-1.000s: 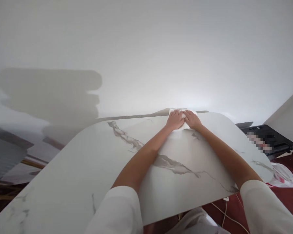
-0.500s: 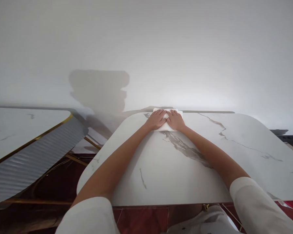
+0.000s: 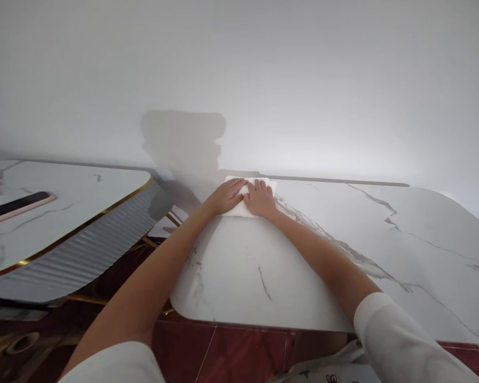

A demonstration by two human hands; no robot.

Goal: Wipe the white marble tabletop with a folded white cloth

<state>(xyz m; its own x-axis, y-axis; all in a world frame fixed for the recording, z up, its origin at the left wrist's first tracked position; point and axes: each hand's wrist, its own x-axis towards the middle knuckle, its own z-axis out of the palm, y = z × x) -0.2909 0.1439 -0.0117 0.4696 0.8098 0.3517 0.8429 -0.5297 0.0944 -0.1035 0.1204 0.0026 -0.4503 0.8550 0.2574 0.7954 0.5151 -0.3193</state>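
Note:
A folded white cloth [image 3: 239, 210] lies at the far left corner of a white marble-patterned table [image 3: 295, 298], close to the wall. My left hand [image 3: 226, 197] rests flat on the cloth's left part, fingers stretched toward the right. Beside it my right hand [image 3: 261, 199] presses down on the cloth's right part with its fingers extended and a little spread. The two hands nearly touch at the thumbs. Beneath both palms, part of the cloth is hidden.
At left stands a second marble-patterned table [image 3: 75, 197] with a gold edge and grey ribbed side. A dark phone-like slab [image 3: 18, 206] with a pink edge lies on it. A pale wall [image 3: 303, 96] rises behind both tables. Dark red tiles [image 3: 239, 354] cover the floor.
Both hands and the cloth have slid left along the table's far edge, toward its rounded left corner. The view has turned left, showing more of the second table and the phone-like slab.

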